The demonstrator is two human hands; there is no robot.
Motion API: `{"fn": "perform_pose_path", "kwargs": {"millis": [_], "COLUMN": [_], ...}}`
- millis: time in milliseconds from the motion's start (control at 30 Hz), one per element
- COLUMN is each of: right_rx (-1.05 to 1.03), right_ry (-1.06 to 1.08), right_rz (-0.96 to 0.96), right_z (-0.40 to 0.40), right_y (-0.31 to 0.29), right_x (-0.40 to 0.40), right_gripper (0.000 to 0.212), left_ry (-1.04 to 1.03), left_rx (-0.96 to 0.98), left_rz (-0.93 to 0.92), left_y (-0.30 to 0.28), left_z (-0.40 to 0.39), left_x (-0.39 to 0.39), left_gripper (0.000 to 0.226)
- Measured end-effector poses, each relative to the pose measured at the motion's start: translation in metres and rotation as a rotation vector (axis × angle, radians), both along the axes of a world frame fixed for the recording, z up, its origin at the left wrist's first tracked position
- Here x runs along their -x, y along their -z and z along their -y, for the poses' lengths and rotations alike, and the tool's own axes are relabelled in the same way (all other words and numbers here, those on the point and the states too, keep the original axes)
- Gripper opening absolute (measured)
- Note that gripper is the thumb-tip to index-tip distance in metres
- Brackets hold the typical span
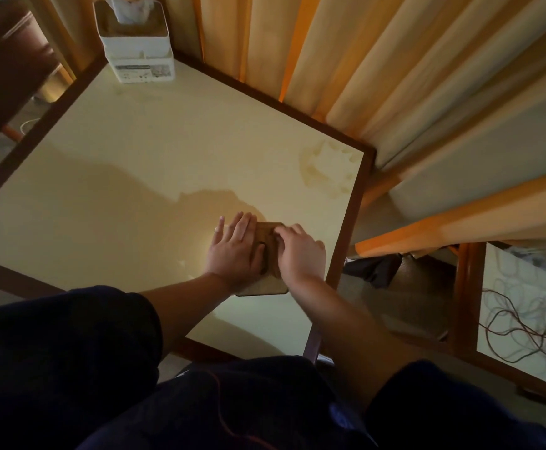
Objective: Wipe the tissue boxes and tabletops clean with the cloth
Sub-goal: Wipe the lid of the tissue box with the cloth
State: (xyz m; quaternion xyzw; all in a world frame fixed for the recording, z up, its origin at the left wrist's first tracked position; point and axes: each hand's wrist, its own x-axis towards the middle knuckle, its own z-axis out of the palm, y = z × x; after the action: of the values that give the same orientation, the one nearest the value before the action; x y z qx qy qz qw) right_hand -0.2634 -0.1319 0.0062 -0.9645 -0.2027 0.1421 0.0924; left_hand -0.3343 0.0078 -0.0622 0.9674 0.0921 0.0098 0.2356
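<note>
A folded brown cloth (pixel 266 232) lies on the cream tabletop (pixel 128 164) near its right edge. My left hand (pixel 232 251) lies flat on the cloth's left part, fingers straight and thumb across the fabric. My right hand (pixel 301 254) is on the cloth's right part with curled fingers that grip a fold of it. Both hands hide most of the cloth. A white tissue box (pixel 135 50) with a tissue sticking up stands at the table's far left corner, well away from both hands.
Damp streak marks (pixel 327 172) show on the top near the far right corner. Orange and beige curtains (pixel 379 66) hang along the far and right sides. A second table (pixel 522 323) with tangled cords stands at the right, a dark chair (pixel 8 63) at the far left.
</note>
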Motion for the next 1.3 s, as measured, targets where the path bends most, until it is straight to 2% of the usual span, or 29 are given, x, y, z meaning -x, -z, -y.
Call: {"fn": "perform_pose_path", "kwargs": {"millis": [167,400,533,700,800,867,1000,1167,1300], "right_rx": [-0.034,0.056,0.07,-0.001,-0.046,-0.086,-0.185,-0.123,-0.112], "right_ry": [-0.087,-0.25,-0.255,-0.227,-0.222,-0.187,-0.106,-0.185,-0.168], "right_rz": [-0.04,0.024,-0.016,-0.169,-0.087,-0.031,-0.069,-0.09,-0.066], "right_z": [0.037,0.06,0.062,0.064,0.066,0.068,0.069,0.063,0.058], "right_y": [0.007,0.01,0.011,0.006,0.008,0.008,0.008,0.011,0.011], "right_x": [0.036,0.067,0.072,0.075,0.072,0.068,0.057,0.063,0.064], "right_gripper": [0.029,0.006,0.019,0.048,0.028,0.021,0.027,0.022,0.03], "left_ry": [0.014,0.063,0.148,0.392,0.563,0.494,0.136,0.063,-0.025], "left_rx": [-0.039,-0.081,-0.113,-0.2,-0.257,-0.225,-0.035,0.022,0.041], "left_rz": [-0.007,-0.029,-0.04,0.019,0.055,0.024,-0.091,-0.085,-0.137], "left_y": [0.0,-0.004,-0.007,-0.007,-0.008,-0.015,-0.026,-0.025,-0.029], "left_z": [-0.001,-0.002,-0.005,-0.027,-0.045,-0.043,-0.017,-0.002,0.003], "left_x": [-0.001,0.0,-0.001,-0.003,-0.004,0.004,0.034,0.064,0.075], "left_gripper": [0.069,0.071,0.075,0.078,0.076,0.078,0.085,0.089,0.11]}}
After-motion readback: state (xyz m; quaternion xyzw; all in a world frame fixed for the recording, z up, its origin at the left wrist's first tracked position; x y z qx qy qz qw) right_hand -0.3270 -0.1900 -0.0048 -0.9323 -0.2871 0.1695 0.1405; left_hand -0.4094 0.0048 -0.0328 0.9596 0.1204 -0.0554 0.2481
